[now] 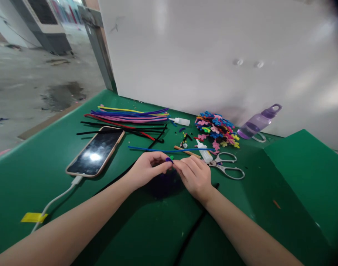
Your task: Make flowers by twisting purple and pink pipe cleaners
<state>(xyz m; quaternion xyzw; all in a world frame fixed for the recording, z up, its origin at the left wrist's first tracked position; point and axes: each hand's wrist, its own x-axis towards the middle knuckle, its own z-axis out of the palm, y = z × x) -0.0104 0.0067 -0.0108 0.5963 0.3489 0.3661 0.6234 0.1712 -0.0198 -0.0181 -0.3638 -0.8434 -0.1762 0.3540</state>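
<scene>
At the far left of the green desk [33, 166] we have a yellow tag [33, 217] on a white cable [54, 201] that runs up to a phone [95, 151] lying face up. Behind the phone lies a bundle of coloured pipe cleaners [130, 115], with black ones [121, 131] spread just in front of it. Our left grip [146, 170] is drawn narrow, thumb and forefinger pinched on a small purple piece [169, 159] with a bit of green showing beside it. That piece sits just above the desk, between our two hands and just in front of a single blue pipe cleaner [163, 150]. Our right grip [193, 175] meets it from the other side, also pinched tight on the same piece, fingertips nearly touching those of the left. For work this small, we judge it best to rest both wrists on the desk, hold the piece at its very end, and let one hand steady it while the other does the shaping, with light pressure so it does not slip or crush. To the right lie a small glue bottle [204, 151], scissors [226, 166], a heap of foam flowers [217, 127] and a purple water bottle [257, 123] on its side.
</scene>
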